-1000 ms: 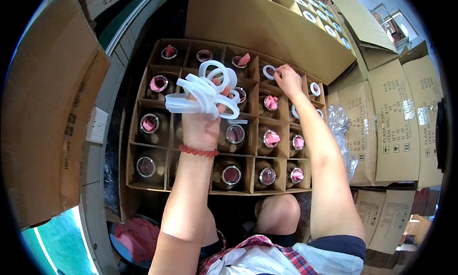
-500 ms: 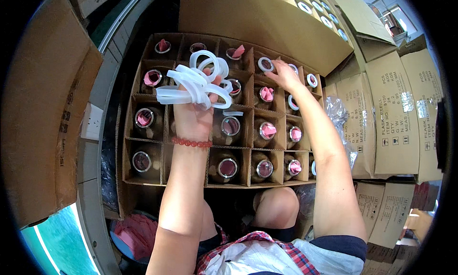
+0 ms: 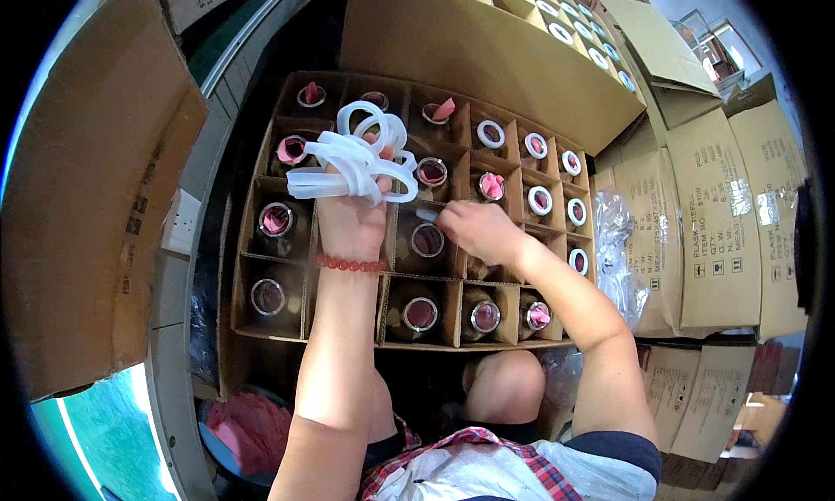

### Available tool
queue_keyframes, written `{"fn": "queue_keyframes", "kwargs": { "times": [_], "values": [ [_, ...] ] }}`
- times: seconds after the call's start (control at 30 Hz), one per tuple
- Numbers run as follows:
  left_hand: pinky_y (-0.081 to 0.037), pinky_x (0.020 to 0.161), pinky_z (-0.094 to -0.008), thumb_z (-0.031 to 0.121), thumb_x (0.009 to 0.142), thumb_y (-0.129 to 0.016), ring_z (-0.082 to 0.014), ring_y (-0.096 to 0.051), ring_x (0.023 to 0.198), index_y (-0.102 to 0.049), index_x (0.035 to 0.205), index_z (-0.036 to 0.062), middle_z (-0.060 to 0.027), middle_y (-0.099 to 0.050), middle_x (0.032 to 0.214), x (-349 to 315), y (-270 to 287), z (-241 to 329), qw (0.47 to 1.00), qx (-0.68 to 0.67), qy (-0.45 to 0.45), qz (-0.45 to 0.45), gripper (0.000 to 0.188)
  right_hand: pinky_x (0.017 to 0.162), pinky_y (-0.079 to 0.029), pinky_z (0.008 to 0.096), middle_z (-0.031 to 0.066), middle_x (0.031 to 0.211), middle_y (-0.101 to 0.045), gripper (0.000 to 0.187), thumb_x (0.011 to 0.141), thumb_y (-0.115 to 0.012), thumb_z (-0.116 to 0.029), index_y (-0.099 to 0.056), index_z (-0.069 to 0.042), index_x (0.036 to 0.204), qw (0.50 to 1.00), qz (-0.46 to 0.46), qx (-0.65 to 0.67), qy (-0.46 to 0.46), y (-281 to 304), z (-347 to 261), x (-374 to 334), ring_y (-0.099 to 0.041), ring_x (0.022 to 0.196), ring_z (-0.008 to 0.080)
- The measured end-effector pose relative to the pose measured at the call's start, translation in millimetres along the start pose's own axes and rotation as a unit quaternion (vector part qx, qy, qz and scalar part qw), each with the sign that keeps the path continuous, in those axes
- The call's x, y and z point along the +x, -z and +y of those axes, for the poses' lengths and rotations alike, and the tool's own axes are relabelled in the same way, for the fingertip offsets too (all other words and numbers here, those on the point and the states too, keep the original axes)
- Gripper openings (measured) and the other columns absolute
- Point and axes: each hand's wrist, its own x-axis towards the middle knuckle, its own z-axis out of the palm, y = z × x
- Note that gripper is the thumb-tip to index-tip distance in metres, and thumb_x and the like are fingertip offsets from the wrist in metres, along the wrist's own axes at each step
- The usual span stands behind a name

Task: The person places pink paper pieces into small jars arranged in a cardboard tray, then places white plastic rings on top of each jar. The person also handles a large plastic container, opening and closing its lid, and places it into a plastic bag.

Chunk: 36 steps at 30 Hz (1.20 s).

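Observation:
My left hand (image 3: pixel 355 218) is closed round a bunch of translucent white rubber rings (image 3: pixel 352 172), held up over the left half of a divided carton (image 3: pixel 417 345). Lower and to the right, my right hand (image 3: pixel 478 233) pinches the end of a single white ring (image 3: pixel 426 215) by the cardboard divider, above a glass flask liner (image 3: pixel 427 240). The carton's cells hold upright liners with silvery mouths, several with pink stuffing (image 3: pixel 491 185). At the right, several mouths wear white rings, such as this fitted ring (image 3: pixel 490 134). My hands hide some cells.
Behind stands a taller carton (image 3: pixel 487 62) with several white-ringed mouths. Flattened cartons (image 3: pixel 713 214) and clear plastic wrap (image 3: pixel 614 257) lie to the right. A brown cardboard flap (image 3: pixel 104 205) rises at left. A blue tub (image 3: pixel 217 440) of pink material (image 3: pixel 252 427) sits low left.
My right hand has come from the ringed mouths at the back right toward the carton's middle, onto the loose ring. The left hand still holds the bunch. The view has shifted slightly.

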Motion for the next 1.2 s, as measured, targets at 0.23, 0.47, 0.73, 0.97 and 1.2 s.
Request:
{"fn": "queue_keyframes", "kwargs": {
  "times": [0.23, 0.47, 0.73, 0.97, 1.2],
  "values": [
    [-0.049, 0.057, -0.0289, 0.028, 0.089, -0.058, -0.0280, -0.057, 0.097, -0.057, 0.107, 0.0038, -0.0134, -0.058, 0.112, 0.6, -1.6, 5.5, 0.999, -0.032, -0.002, 0.035, 0.030, 0.062, -0.051, 0.0237, 0.0048, 0.093, -0.058, 0.028, 0.092, -0.052, -0.008, -0.049, -0.003, 0.119, 0.818, 0.229, 0.476, -0.228, 29.7, 68.3, 71.1, -0.057, 0.072, 0.0100],
    [-0.050, 0.058, -0.0294, 0.030, 0.091, -0.056, -0.0261, -0.060, 0.092, -0.055, 0.110, 0.0042, -0.0112, -0.060, 0.107, 2.3, -4.2, 1.5, 1.000, -0.020, 0.000, 0.014, 0.033, 0.059, -0.051, 0.0253, 0.0077, 0.089, -0.062, 0.030, 0.091, -0.051, -0.015, -0.050, 0.001, 0.117, 0.804, 0.145, 0.409, -0.406, -6.5, 141.9, 116.8, -0.061, 0.070, 0.0121],
    [-0.050, 0.059, -0.0293, 0.031, 0.091, -0.056, -0.0258, -0.060, 0.091, -0.054, 0.110, 0.0043, -0.0116, -0.061, 0.106, 2.3, 1.8, 5.8, 0.999, -0.033, 0.000, 0.003, 0.033, 0.076, -0.051, 0.0441, 0.0125, 0.092, -0.064, 0.026, 0.081, -0.061, -0.029, -0.065, -0.009, 0.096, 0.940, 0.099, -0.215, -0.244, -6.8, 109.5, 118.4, -0.061, 0.087, 0.0308],
    [-0.051, 0.061, -0.0294, 0.032, 0.090, -0.056, -0.0250, -0.061, 0.090, -0.054, 0.111, 0.0044, -0.0110, -0.061, 0.105, 1.0, 0.1, 4.2, 0.999, -0.034, 0.007, 0.001, 0.035, 0.079, -0.050, 0.0433, 0.0120, 0.109, -0.057, 0.018, 0.080, -0.060, -0.022, -0.068, -0.009, 0.090, 0.949, -0.007, -0.196, -0.249, -4.7, 110.9, 111.4, -0.053, 0.107, 0.0287],
    [-0.051, 0.062, -0.0276, 0.032, 0.089, -0.058, -0.0243, -0.061, 0.090, -0.054, 0.110, 0.0048, -0.0106, -0.062, 0.104, 0.6, -2.5, 6.0, 0.999, -0.016, -0.008, 0.026, 0.035, 0.087, -0.046, 0.0452, 0.0159, 0.114, -0.058, 0.027, 0.080, -0.056, -0.017, -0.063, -0.009, 0.105, 0.961, 0.066, -0.235, -0.127, -9.1, 112.3, 106.1, -0.056, 0.105, 0.0316]
  ]
}}
